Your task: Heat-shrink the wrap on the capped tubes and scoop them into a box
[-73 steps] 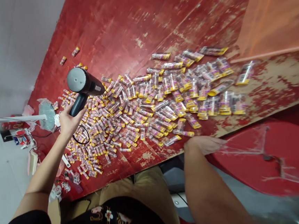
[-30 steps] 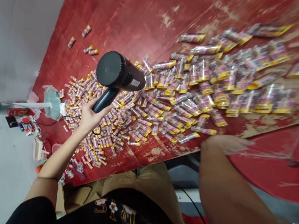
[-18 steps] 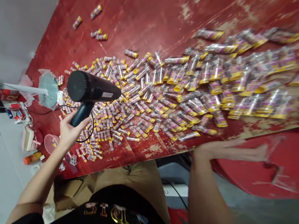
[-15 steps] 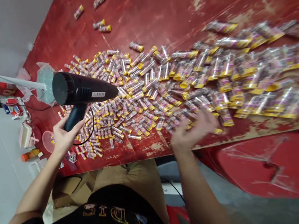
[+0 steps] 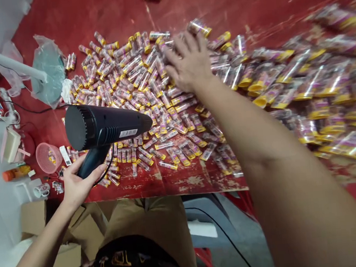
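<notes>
My left hand (image 5: 80, 180) is closed round the handle of a black heat gun (image 5: 111, 124), whose nozzle points right over the table. Small clear-wrapped tubes with yellow ends (image 5: 124, 94) cover much of the red table (image 5: 182, 187) in a wide, loose spread. Over on the far side of the spread, my right hand (image 5: 188, 62) lies palm down on some tubes, fingers spread. A tube (image 5: 199, 27) lies right by its fingertips. The tubes under the palm are hidden.
A pink basket (image 5: 47, 159), a white mug (image 5: 42, 190) and an orange-capped bottle (image 5: 16, 172) stand at the left. Behind them, a clear plastic bag (image 5: 46, 66) covers a lamp base. Cardboard boxes (image 5: 64, 259) sit below the table edge. A black cord trails by my legs.
My right hand has moved from the near edge to the far side of the spread and now rests on tubes. My left hand still holds the heat gun. The view has shifted.
</notes>
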Motion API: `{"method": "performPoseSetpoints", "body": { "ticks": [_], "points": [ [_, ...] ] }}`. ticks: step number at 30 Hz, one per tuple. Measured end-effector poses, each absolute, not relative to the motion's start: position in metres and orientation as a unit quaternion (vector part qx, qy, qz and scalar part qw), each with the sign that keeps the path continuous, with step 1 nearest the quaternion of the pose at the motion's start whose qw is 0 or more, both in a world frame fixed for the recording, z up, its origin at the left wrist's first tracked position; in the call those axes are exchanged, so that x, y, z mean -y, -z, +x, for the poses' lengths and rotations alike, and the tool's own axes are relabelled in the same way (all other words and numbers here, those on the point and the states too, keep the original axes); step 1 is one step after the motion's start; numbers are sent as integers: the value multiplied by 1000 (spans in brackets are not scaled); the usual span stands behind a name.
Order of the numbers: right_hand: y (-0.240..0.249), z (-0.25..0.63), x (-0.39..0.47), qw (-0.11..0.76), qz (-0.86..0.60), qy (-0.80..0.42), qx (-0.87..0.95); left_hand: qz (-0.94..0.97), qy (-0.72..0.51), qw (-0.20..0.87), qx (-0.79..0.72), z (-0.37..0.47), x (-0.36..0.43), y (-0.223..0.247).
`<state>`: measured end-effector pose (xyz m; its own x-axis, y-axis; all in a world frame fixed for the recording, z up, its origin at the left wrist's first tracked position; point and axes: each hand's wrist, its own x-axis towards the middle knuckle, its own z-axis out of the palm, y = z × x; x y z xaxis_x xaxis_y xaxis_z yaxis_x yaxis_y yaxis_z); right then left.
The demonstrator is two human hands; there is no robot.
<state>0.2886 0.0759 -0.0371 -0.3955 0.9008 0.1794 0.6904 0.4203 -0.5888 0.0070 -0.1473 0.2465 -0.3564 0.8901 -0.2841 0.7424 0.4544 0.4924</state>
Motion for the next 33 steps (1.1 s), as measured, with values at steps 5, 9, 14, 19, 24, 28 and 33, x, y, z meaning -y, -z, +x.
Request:
{"method": "performPoseSetpoints", "body": {
  "ticks": [5, 9, 14, 19, 24, 28, 33],
  "points": [
    [30, 275, -28, 294, -520, -201, 777, 491, -157, 254, -819, 0, 154, -244],
    [36, 256, 41, 200, -331, -237, 891, 479, -166, 262, -821, -4, 159, -243],
    [43, 233, -3, 214, -334, -212, 893, 491, -157, 255, -818, 0, 163, -241],
    [41, 243, -95, 216, -377, -141, 890, 500, -142, 246, -818, 5, 166, -240],
    [42, 283, -102, 233, -502, -159, 818, 508, -151, 256, -809, 6, 169, -237],
    [42, 296, -44, 196, -554, -191, 786, 516, -179, 274, -792, 6, 168, -233],
    [43, 275, 48, 195, -516, -260, 793, 536, -192, 293, -768, 8, 164, -228]
  ]
}}
